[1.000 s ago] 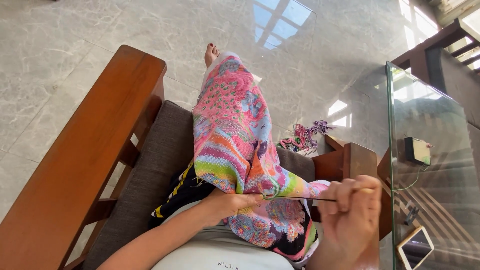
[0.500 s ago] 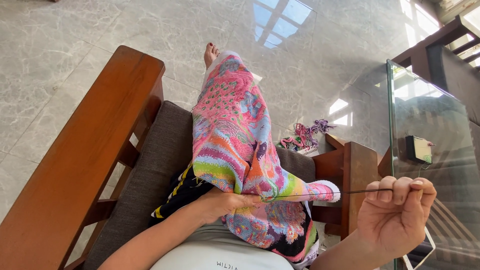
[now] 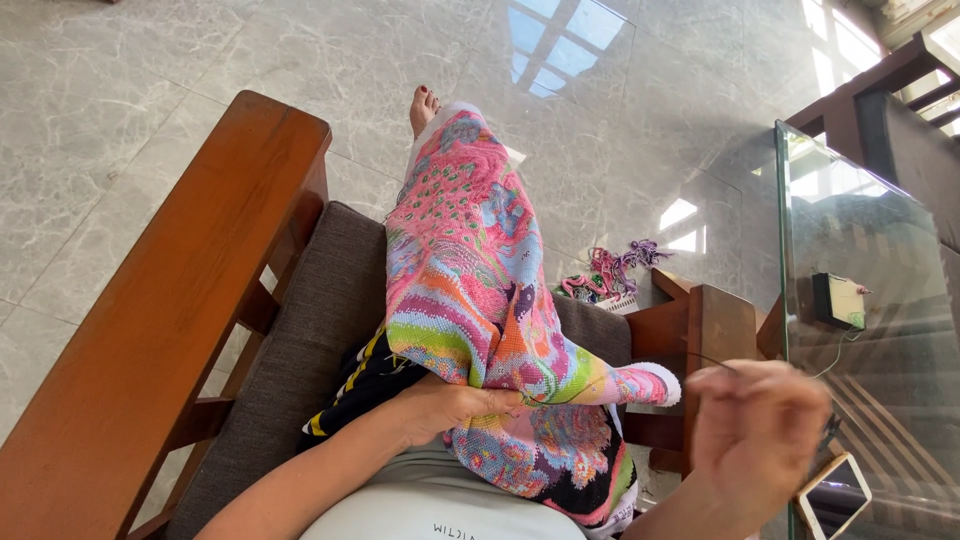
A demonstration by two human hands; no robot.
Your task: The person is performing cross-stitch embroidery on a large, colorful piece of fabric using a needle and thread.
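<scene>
The person sits in a wooden armchair (image 3: 180,300) with a grey cushion (image 3: 320,330), and a large multicoloured cross-stitch cloth (image 3: 480,290) lies draped over the lap and along one outstretched leg, reaching almost to the bare foot (image 3: 424,105) on the pale marble floor (image 3: 130,90). The left hand (image 3: 450,408) rests on the cloth near its lower fold, its grip pressed together on the fabric, fingers curled over the stitched surface. The right hand (image 3: 755,440) is lifted off to the side, blurred, well apart from the cloth; its grip looks pinched around a thin dark thread (image 3: 715,362), which runs back towards the cloth, though the blur hides the fingertips themselves. Just beside that hand stands a glass-topped bench (image 3: 860,230), with a small dark box (image 3: 838,300) on it and a phone (image 3: 833,497) near its lower edge. A tangle of pink and purple yarn (image 3: 610,275) lies on the floor beyond the chair's far arm.
</scene>
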